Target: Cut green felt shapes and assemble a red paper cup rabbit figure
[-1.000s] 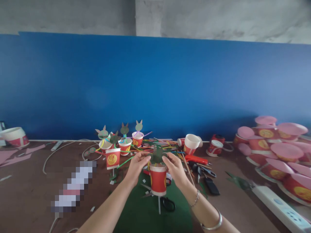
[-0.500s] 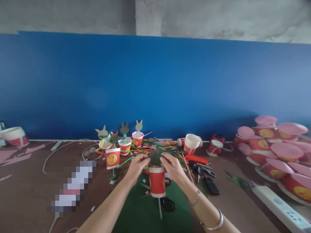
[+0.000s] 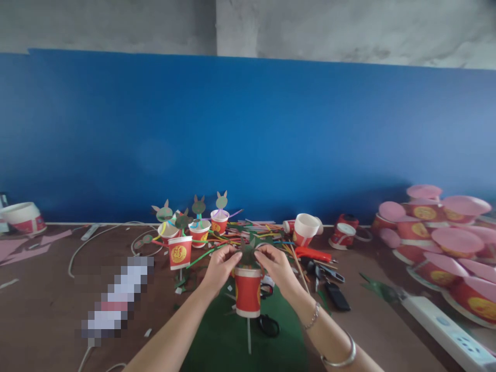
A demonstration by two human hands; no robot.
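Between my two hands is a dark green paper animal head (image 3: 248, 254) with pointed ears, rising above the rim of a red paper cup (image 3: 248, 293). A white stick (image 3: 249, 336) sticks out below the cup's base. My left hand (image 3: 222, 266) pinches the head's left edge, and my right hand (image 3: 274, 263) pinches its right edge. Black-handled scissors (image 3: 268, 326) lie behind the cup on a green sheet (image 3: 217, 341).
Finished-looking cups with animal heads (image 3: 199, 205) stand at back left, near coloured pipe cleaners (image 3: 251, 227). A red glue gun (image 3: 313, 254), keys and a black fob (image 3: 337, 296) lie right of centre. Pink-topped cups (image 3: 457, 240) and a power strip (image 3: 445, 330) occupy the right side.
The cup has shifted slightly left and its stick now points more straight down. Both hands keep their pinch on the paper head, nearly in place.
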